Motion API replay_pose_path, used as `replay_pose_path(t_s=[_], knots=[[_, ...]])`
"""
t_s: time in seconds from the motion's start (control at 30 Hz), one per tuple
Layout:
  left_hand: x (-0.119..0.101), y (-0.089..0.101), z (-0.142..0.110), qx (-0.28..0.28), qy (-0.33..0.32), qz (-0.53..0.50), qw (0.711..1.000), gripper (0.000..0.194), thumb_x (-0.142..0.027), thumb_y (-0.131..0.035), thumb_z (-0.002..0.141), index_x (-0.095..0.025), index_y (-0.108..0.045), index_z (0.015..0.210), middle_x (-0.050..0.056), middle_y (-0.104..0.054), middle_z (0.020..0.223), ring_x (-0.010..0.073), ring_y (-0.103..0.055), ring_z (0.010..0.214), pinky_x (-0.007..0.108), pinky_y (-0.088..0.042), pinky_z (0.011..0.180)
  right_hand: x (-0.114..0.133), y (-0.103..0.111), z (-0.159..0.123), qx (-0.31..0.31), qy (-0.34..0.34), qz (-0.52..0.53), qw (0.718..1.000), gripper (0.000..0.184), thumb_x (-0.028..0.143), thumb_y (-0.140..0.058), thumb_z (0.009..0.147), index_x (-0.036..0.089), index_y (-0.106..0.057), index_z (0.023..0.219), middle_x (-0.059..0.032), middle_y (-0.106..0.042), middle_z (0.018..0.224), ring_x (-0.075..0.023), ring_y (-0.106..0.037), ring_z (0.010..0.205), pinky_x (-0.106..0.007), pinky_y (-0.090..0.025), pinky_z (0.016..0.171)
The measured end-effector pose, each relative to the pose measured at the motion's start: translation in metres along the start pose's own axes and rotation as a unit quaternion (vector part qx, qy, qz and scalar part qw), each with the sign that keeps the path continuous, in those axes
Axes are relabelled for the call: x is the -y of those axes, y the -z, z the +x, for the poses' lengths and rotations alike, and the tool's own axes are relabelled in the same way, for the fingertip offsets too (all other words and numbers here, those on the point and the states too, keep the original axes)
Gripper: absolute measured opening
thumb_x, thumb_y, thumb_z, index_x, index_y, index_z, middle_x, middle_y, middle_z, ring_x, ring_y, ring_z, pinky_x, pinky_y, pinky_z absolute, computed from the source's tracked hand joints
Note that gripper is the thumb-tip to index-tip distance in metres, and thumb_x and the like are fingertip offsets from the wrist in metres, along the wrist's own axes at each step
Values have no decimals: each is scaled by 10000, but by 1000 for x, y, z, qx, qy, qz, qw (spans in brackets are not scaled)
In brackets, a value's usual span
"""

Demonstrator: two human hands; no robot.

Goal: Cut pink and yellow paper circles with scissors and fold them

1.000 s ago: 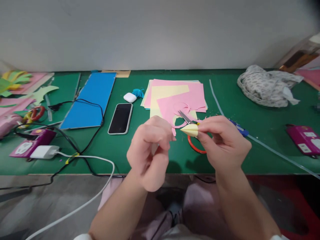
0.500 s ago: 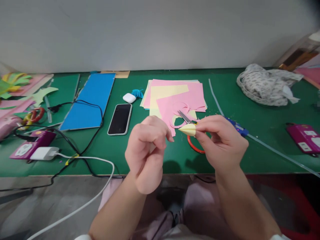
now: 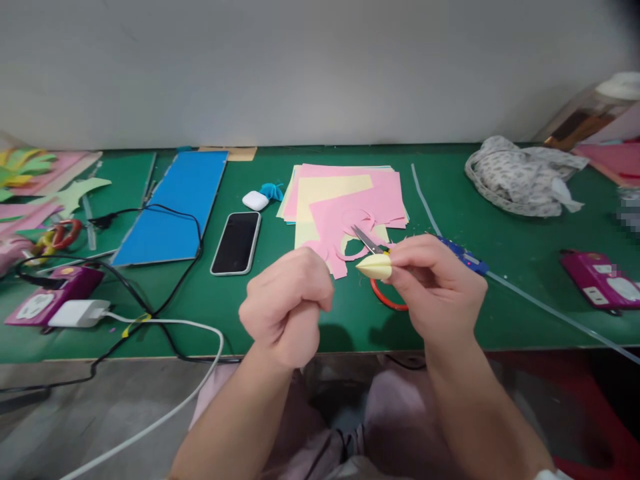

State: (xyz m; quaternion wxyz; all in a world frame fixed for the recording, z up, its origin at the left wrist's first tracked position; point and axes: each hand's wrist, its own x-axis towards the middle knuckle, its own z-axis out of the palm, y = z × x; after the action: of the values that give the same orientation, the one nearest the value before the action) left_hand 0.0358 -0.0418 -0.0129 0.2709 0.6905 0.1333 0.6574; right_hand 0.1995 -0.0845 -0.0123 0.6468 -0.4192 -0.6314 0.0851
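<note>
Between the thumb and fingertips of my right hand (image 3: 440, 290) is a small folded piece of yellow paper (image 3: 375, 268), its pointed end toward the left. My left hand (image 3: 290, 307) is curled into a fist in front of the paper pile; whatever its fingers may hold is hidden. Behind the right hand lie scissors (image 3: 391, 297) with a red handle, partly covered, their blades on pink paper scraps (image 3: 325, 240) with round holes cut out. Under the scraps rest stacked pink and yellow sheets (image 3: 345, 175).
A phone (image 3: 236, 243), a white earphone case (image 3: 255, 201) and a blue board (image 3: 173, 210) lie left. Cables and a purple power strip (image 3: 57, 293) sit farther left. On the right are a blue glue gun (image 3: 460, 253), a patterned cloth (image 3: 520, 177) and another purple strip (image 3: 600, 279).
My left hand has closed further, its fingertips tucking in, and moved slightly left. My right hand still pinches the yellow paper, which is turned a little. The camera view has shifted slightly.
</note>
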Motion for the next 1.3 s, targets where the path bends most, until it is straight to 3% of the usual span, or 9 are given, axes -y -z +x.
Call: replay_pose_path(t_s=[0.1, 0.2, 0.27, 0.37, 0.47, 0.67, 0.93, 1.3], knots=[[2, 3, 0, 0, -19, 12, 1000, 254, -142, -486, 842, -212, -421, 606, -21, -349, 483, 116, -302, 416, 306, -223, 442, 1, 0, 0, -7, -12, 20, 1000, 187, 69, -711, 813, 253, -725, 844, 17, -704, 759, -166, -653, 725, -302, -538, 598], [0, 5, 2, 46, 29, 25, 998, 246, -131, -496, 802, -200, -366, 604, -22, -306, 515, 102, -261, 445, 297, -182, 449, 1, 1, 0, -10, -11, 33, 999, 216, 41, -710, 804, 252, -727, 851, 19, -701, 762, -165, -652, 747, -298, -541, 621], [-1, 5, 3, 62, 62, 41, 995, 251, -173, -487, 863, -195, -414, 623, -19, -360, 534, 103, -315, 460, 286, -229, 442, 1, 1, 0, -11, -8, 42, 999, 244, 18, -709, 793, 252, -730, 859, 22, -698, 770, -159, -650, 757, -290, -542, 633], [-1, 4, 5, 28, 82, 67, 994, 248, -275, -485, 972, -189, -605, 772, -9, -543, 610, 103, -465, 500, 253, -355, 454, 1, 2, 0, -12, -6, 41, 999, 251, 17, -712, 791, 256, -730, 865, 22, -701, 777, -160, -650, 755, -293, -544, 636], [-3, 2, 8, 9, 44, 93, 995, 109, -188, -586, 939, -186, -695, 948, 0, -667, 736, 88, -558, 556, 216, -447, 504, 3, 3, 1, -12, -4, 31, 999, 237, 34, -718, 800, 259, -727, 872, 20, -706, 784, -168, -655, 760, -309, -552, 656], [-9, 4, 16, 76, -71, 117, 988, 198, -27, -700, 831, -134, -725, 996, 36, -715, 829, 90, -629, 677, 172, -502, 556, 6, 5, 1, -8, 18, 38, 999, 263, -8, -714, 795, 237, -734, 887, 25, -701, 802, -139, -645, 778, -282, -544, 705], [-8, 5, 17, 83, -69, 135, 985, 82, -82, -718, 860, -134, -707, 922, 27, -697, 806, 95, -644, 725, 185, -534, 626, 7, 6, 0, -1, 4, 28, 1000, 221, 39, -711, 829, 252, -730, 886, 19, -697, 791, -153, -632, 753, -293, -517, 642], [-10, 3, 17, 90, -44, 125, 987, 85, -61, -693, 865, -137, -678, 898, 29, -687, 794, 102, -639, 730, 191, -529, 640, 8, 6, 1, 2, 9, 30, 1000, 216, 26, -714, 831, 237, -716, 879, 31, -689, 805, -129, -625, 786, -269, -517, 690]])
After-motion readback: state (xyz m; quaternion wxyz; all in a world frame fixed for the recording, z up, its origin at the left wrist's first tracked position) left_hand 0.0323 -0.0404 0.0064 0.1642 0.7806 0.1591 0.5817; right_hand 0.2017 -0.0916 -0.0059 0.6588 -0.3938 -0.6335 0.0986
